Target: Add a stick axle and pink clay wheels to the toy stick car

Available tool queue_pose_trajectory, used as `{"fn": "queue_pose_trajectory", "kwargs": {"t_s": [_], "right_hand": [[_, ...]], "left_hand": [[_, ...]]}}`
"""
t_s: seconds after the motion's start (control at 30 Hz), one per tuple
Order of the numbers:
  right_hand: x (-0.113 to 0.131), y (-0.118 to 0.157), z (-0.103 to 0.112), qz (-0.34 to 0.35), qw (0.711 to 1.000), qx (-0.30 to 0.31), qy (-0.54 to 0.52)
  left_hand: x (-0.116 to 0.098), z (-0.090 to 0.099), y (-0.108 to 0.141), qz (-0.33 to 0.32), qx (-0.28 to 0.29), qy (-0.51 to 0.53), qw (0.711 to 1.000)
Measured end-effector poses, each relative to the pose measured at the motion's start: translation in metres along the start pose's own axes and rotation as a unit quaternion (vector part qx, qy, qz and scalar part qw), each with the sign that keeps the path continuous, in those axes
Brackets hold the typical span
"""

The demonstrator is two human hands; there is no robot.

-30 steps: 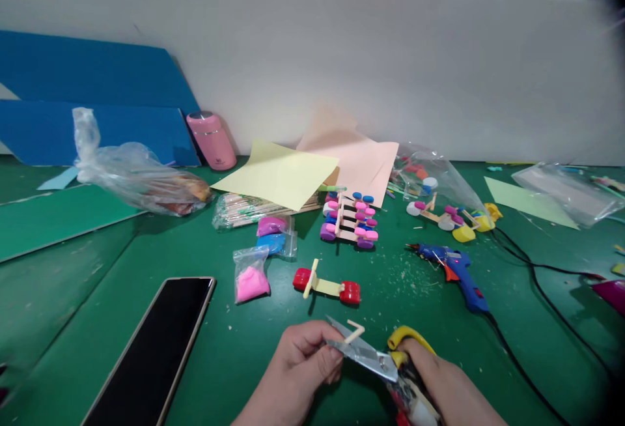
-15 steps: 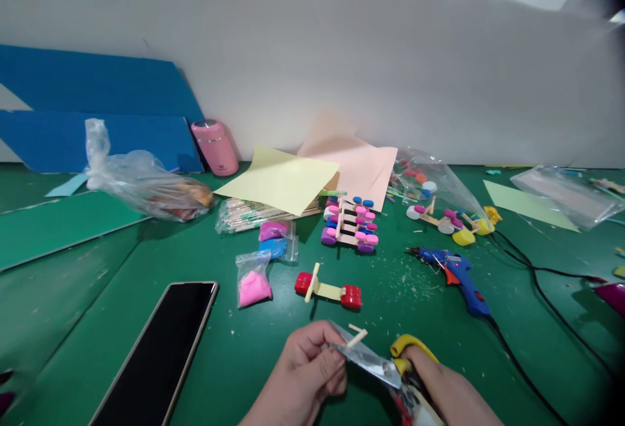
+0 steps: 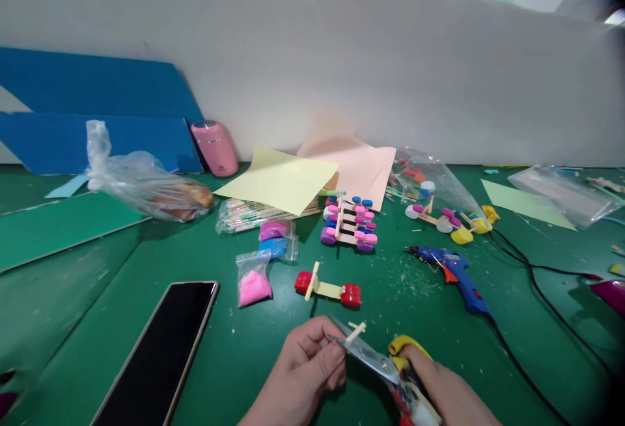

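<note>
My right hand (image 3: 439, 377) grips a pair of scissors (image 3: 374, 361) with yellow handles, their metal blades pointing up and left. Between the blades lies a thin pale wooden stick (image 3: 356, 331), its free end sticking out past them. My left hand (image 3: 310, 364) pinches the other end, which its fingers mostly hide; the blade tips are close to the thumb and index finger. Just beyond the hands stands a small stick model with red wheels (image 3: 329, 289) and an upright crosspiece at its left.
A blue glue gun (image 3: 452, 273) lies to the right, its cord running toward the front edge. Several finished wheeled models (image 3: 349, 224) stand in a row behind. A phone (image 3: 161, 348), clay bags (image 3: 254, 286), coloured paper (image 3: 283, 178) and a pink flask (image 3: 215, 148) occupy the left and back.
Both hands, the scissors and the stick have shifted very slightly up and left in view. The grip of each hand looks the same.
</note>
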State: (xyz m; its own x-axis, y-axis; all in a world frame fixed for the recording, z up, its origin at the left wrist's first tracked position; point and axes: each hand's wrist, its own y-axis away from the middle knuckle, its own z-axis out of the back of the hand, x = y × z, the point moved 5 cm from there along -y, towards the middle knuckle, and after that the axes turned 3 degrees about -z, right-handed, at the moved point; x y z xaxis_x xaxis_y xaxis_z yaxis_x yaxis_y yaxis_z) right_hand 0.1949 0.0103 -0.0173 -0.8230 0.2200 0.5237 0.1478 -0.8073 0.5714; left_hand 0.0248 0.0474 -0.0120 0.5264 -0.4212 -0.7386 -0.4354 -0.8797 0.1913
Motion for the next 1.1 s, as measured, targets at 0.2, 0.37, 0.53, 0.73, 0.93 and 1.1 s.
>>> {"fn": "queue_pose_trajectory", "kwargs": {"t_s": [0.2,0.37,0.53,0.73,0.93,1.1], "right_hand": [[0.009,0.004,0.003,0.026,0.999,-0.022,-0.032],[0.004,0.002,0.000,0.006,1.000,-0.001,0.006],[0.000,0.000,-0.003,-0.002,1.000,-0.003,0.012],[0.013,0.003,0.005,0.005,0.999,-0.046,-0.012],[0.001,-0.001,-0.001,-0.008,0.999,0.003,0.031],[0.011,0.002,0.005,0.015,0.999,-0.037,0.005]], "left_hand": [[-0.002,0.005,-0.001,-0.041,-0.006,-0.078,0.996],[0.002,-0.002,-0.001,-0.011,0.041,0.015,0.999],[0.000,0.002,-0.001,-0.029,-0.010,-0.043,0.999],[0.000,-0.001,0.001,-0.015,0.036,0.014,0.999],[0.003,0.000,0.000,-0.007,0.020,0.012,1.000],[0.001,0.002,-0.002,-0.019,0.005,0.006,1.000]]}}
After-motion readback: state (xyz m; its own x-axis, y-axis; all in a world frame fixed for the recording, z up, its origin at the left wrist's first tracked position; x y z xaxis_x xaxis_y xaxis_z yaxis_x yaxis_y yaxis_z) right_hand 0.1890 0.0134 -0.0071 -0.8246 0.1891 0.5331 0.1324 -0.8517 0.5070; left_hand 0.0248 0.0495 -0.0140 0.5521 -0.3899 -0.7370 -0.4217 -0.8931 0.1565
